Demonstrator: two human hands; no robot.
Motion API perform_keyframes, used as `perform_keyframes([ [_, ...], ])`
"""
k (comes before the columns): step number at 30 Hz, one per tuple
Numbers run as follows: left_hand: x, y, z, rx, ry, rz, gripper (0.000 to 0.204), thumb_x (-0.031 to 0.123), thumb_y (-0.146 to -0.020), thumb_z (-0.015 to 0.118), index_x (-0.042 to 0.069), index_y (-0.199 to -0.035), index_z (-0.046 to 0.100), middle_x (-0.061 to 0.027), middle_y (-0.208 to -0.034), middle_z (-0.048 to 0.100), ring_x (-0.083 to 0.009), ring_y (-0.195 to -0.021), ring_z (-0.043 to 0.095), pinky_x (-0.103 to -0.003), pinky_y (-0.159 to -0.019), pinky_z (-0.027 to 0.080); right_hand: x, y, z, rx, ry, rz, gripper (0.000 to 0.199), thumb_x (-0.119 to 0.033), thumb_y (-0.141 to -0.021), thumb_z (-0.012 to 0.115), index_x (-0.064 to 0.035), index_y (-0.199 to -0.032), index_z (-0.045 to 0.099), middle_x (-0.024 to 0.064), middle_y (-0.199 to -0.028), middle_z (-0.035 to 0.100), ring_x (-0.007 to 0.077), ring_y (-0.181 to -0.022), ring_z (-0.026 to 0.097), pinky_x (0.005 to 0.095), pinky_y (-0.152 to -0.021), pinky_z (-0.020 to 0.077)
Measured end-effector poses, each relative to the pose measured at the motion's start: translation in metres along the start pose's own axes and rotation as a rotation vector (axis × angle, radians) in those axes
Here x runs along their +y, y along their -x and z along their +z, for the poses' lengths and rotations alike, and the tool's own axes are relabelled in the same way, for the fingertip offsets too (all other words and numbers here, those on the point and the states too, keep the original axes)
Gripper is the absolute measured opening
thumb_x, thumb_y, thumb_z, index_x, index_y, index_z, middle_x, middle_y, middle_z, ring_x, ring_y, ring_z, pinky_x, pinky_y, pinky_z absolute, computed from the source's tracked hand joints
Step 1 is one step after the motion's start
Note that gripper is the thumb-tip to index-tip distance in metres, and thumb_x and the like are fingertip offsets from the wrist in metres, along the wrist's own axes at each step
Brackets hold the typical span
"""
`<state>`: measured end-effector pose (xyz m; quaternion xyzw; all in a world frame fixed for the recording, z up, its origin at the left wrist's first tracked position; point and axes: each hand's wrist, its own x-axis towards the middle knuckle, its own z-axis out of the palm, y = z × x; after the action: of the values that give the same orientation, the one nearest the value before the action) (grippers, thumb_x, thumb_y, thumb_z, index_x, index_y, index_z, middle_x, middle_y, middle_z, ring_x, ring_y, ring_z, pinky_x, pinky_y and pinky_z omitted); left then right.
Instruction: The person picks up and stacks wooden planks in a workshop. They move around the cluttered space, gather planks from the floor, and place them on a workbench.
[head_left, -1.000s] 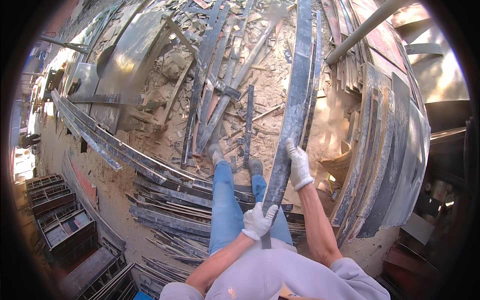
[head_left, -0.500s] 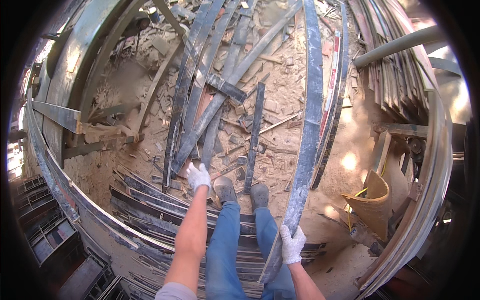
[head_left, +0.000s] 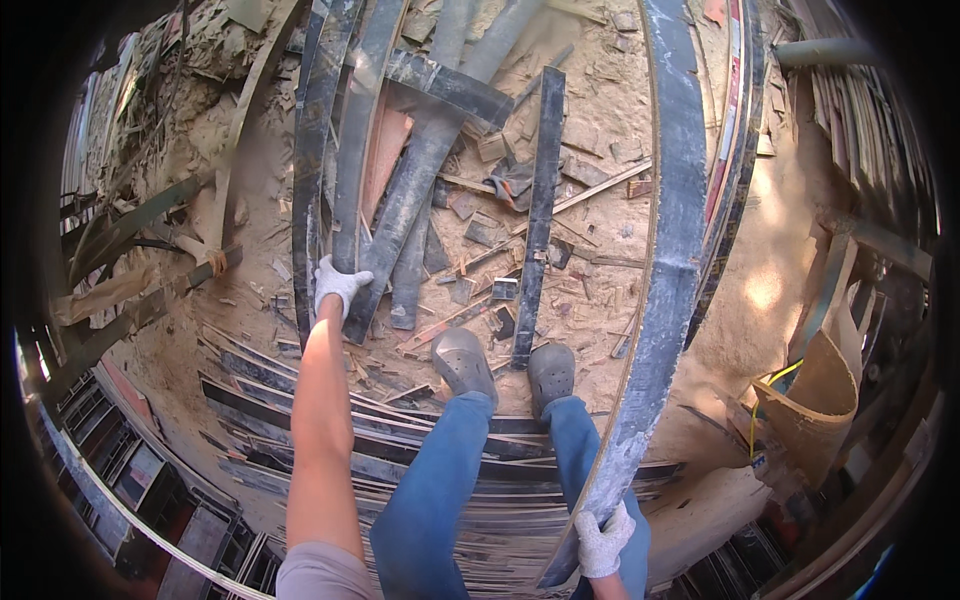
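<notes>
My right hand (head_left: pixel 601 541), in a white work glove, grips the near end of a long dark plank (head_left: pixel 668 260) that runs away from me on the right. My left hand (head_left: pixel 338 285), also gloved, reaches forward and closes on the near end of another dark plank (head_left: pixel 352 170) lying among several planks on the ground. My legs in blue jeans and two grey clogs (head_left: pixel 462 362) stand between the two planks on a stack of dark strips (head_left: pixel 300 400).
Sandy ground (head_left: pixel 590 200) is littered with wood scraps and short boards. A loose dark board (head_left: pixel 540 215) lies ahead of my feet. Stacked planks (head_left: pixel 870 120) lean at the right, a curved brown sheet (head_left: pixel 815 395) at lower right, crates (head_left: pixel 130 470) at lower left.
My left arm has stretched further forward and down onto the plank on the ground. My view has tipped down and closer; the right hand keeps its hold on the long plank.
</notes>
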<state>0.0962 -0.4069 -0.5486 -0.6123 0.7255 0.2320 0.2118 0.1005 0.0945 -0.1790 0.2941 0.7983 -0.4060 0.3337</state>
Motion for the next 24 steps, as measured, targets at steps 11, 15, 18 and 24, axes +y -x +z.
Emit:
perform_keyframes([
  [11, 0.024, 0.132, 0.057, -0.012, 0.172, 0.212, 0.051, 0.021, -0.084, 0.070, 0.000, -0.129, 0.060, -0.0262, -0.131, 0.061, -0.0433, -0.124, 0.058, -0.049, -0.104, 0.049, -0.135, -0.045, 0.021, 0.007, 0.192, -0.238, 0.036, -0.029, -0.089, 0.078, 0.0057, -0.092, 0.068, 0.0139, -0.071, 0.068, 0.0178, -0.064, 0.062, 0.0375, -0.064, 0.0514],
  [15, 0.087, 0.288, 0.003, 0.274, 0.132, 0.370, 0.040, 0.011, -0.078, 0.065, -0.002, -0.113, 0.051, -0.0283, -0.119, 0.055, -0.0465, -0.114, 0.057, -0.053, -0.097, 0.049, -0.198, -0.119, 0.022, 0.092, 0.089, -0.455, 0.055, -0.037, -0.098, 0.071, 0.0018, -0.135, 0.057, 0.0208, -0.119, 0.070, 0.0245, -0.105, 0.069, 0.0392, -0.091, 0.0553],
  [18, 0.138, 0.415, -0.104, 0.150, 0.323, 0.182, 0.036, 0.002, -0.071, 0.063, -0.001, -0.104, 0.047, -0.0253, -0.110, 0.051, -0.0454, -0.106, 0.054, -0.053, -0.095, 0.045, -0.206, -0.114, -0.028, -0.015, 0.233, -0.490, 0.056, -0.037, -0.103, 0.065, -0.0006, -0.144, 0.051, 0.0198, -0.129, 0.067, 0.0260, -0.112, 0.069, 0.0375, -0.094, 0.0559],
  [24, 0.072, 0.626, -0.262, 0.281, 0.376, 0.231, 0.034, 0.000, -0.066, 0.066, 0.005, -0.095, 0.050, -0.0174, -0.102, 0.048, -0.0396, -0.100, 0.051, -0.049, -0.089, 0.042, -0.264, 0.032, -0.012, -0.796, -0.527, 0.076, 0.046, -0.046, -0.104, 0.061, -0.0094, -0.132, 0.058, 0.0130, -0.122, 0.069, 0.0260, -0.101, 0.070, 0.0416, -0.085, 0.0584],
])
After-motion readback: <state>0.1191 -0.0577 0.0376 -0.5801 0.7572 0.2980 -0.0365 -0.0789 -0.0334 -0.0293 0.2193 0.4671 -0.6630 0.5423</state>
